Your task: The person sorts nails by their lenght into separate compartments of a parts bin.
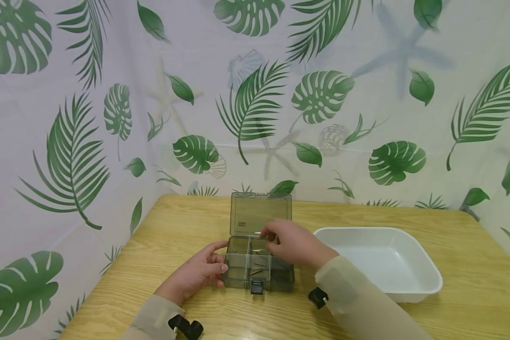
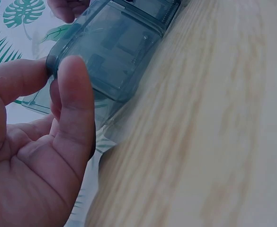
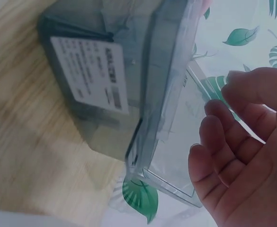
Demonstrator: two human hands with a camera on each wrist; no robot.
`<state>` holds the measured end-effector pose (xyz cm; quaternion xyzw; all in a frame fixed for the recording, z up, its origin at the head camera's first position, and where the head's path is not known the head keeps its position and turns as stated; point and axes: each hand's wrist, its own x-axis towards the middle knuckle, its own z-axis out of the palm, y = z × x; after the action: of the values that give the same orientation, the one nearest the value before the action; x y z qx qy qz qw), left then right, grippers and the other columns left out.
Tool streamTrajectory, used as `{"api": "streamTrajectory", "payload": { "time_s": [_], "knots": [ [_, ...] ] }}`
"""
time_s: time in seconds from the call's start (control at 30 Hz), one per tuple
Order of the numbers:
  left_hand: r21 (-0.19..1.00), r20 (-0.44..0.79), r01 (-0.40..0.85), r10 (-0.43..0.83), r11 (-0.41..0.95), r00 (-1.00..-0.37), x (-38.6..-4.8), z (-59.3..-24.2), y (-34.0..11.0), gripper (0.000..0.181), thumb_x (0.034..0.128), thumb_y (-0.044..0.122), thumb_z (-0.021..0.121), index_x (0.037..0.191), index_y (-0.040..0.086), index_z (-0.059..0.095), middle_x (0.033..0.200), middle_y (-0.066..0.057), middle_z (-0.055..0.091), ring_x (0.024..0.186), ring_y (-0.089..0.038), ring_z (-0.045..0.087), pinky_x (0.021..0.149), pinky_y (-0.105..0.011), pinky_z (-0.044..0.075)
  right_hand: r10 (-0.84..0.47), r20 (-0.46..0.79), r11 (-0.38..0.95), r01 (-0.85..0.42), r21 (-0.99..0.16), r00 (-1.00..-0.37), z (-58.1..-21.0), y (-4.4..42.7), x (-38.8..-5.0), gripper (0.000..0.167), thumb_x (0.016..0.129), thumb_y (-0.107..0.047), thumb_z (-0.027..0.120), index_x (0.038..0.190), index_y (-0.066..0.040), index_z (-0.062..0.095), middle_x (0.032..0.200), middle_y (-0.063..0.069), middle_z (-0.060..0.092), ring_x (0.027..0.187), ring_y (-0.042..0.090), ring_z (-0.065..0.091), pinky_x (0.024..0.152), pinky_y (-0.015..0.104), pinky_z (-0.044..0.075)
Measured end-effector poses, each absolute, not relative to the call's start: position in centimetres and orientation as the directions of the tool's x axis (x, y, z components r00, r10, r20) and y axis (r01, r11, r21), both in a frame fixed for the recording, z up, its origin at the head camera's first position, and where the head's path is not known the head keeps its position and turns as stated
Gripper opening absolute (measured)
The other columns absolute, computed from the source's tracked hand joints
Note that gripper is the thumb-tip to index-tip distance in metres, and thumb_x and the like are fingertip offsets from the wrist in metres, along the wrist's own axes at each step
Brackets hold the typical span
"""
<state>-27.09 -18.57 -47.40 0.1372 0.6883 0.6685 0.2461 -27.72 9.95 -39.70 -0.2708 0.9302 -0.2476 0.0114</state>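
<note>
A see-through grey compartment box (image 1: 236, 260) sits on the table, its hinged lid (image 1: 261, 215) raised at the back. Small metal pieces lie in several compartments, among them a thin brass-coloured piece (image 1: 256, 271). At the box's left side my left hand (image 1: 197, 273) grips the wall, the thumb (image 2: 75, 94) near the front corner and the index finger along the side. Over the right rear compartments hovers my right hand (image 1: 295, 242). Its fingers (image 3: 218, 137) are loosely bent, and nothing shows between them in the right wrist view. Part of the compartments is hidden under that hand.
A white plastic basin (image 1: 429, 281) stands to the right, partly behind my right forearm. The wooden table (image 1: 187, 217) meets a leaf-patterned cloth (image 1: 344, 174) at the back and left. A black latch (image 1: 257, 286) hangs at the box's front.
</note>
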Motion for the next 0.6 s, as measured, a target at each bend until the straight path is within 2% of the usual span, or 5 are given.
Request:
{"api": "streamTrajectory", "payload": {
  "time_s": [0.27,0.6],
  "knots": [
    [0.989,-0.149,-0.134,0.527,0.068,-0.837,-27.0,-47.2,-18.4,0.072,0.1005,0.006,0.061,0.161,0.008,0.021,0.098,-0.007,0.046,0.081,-0.018,0.052,0.071,-0.035,0.058,-0.483,0.125,0.757,-0.486,-0.437,-0.866,-39.6,11.7,-27.0,0.027,0.092,-0.014,0.07,0.118,-0.014,0.071,0.11,-0.003,0.066,0.099,0.015,0.06,0.086,0.038,0.052],
    [0.987,-0.157,-0.148,0.521,0.059,-0.839,-27.1,-47.3,-18.6,0.071,0.101,0.006,0.061,0.161,0.01,0.023,0.098,-0.007,0.046,0.079,-0.018,0.051,0.07,-0.035,0.058,-0.479,0.162,0.752,-0.499,-0.432,-0.863,-39.4,14.1,-26.5,0.026,0.093,-0.013,0.068,0.12,-0.012,0.07,0.115,-0.001,0.066,0.097,0.021,0.062,0.084,0.04,0.053]
  ]
}}
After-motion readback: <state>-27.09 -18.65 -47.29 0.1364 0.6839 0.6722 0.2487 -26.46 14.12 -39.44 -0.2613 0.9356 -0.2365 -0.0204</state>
